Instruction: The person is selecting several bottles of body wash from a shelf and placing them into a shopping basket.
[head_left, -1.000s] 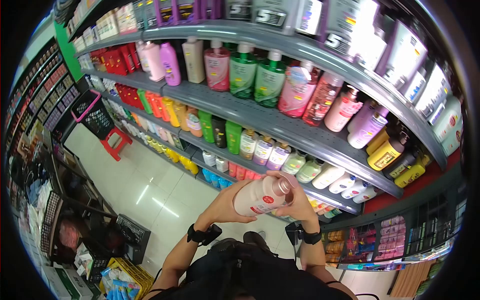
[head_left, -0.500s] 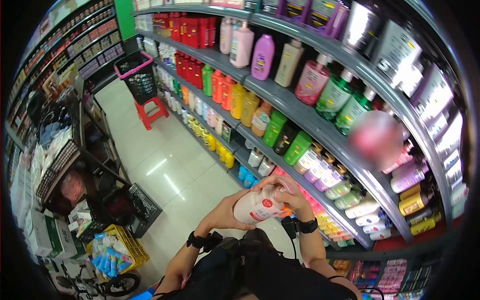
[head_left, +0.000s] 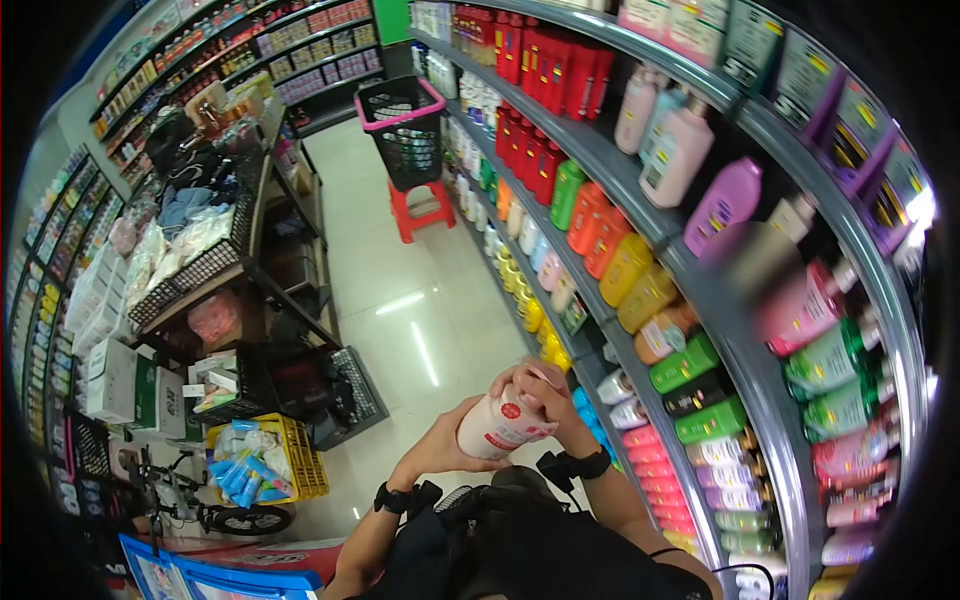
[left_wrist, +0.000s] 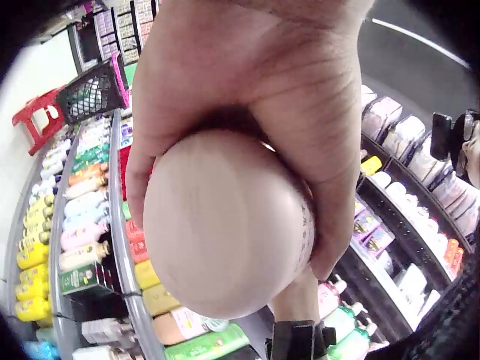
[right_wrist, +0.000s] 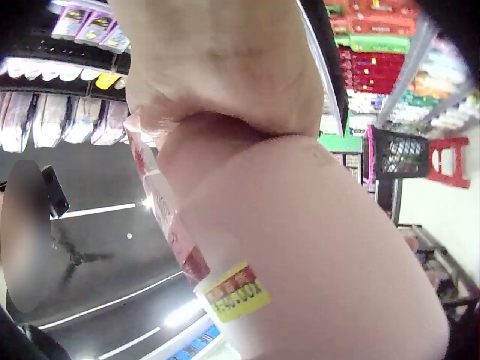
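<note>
In the head view, a pale pink pump bottle (head_left: 490, 430) with red print is held tilted in front of the body. My left hand (head_left: 440, 442) grips the bottle round its lower body; in the left wrist view the rounded base faces the camera, with thumb and fingers on either side. Around the top of the bottle curls my right hand (head_left: 545, 395), covering most of the pump head. A yellow price sticker (right_wrist: 236, 292) shows on the bottle's side in the right wrist view.
Shelves of bottles (head_left: 690, 370) line the right side. Along the aisle, a black basket (head_left: 405, 135) with a pink rim stands on a red stool (head_left: 425, 210). To the left are a rack of bagged goods (head_left: 190, 240), a yellow crate (head_left: 300, 465) and a bicycle (head_left: 240, 520).
The head view has swung left along the aisle, bringing the basket and stool nearer the middle. Both hands keep hold of the pump bottle, and the right fingers have closed further over its top.
</note>
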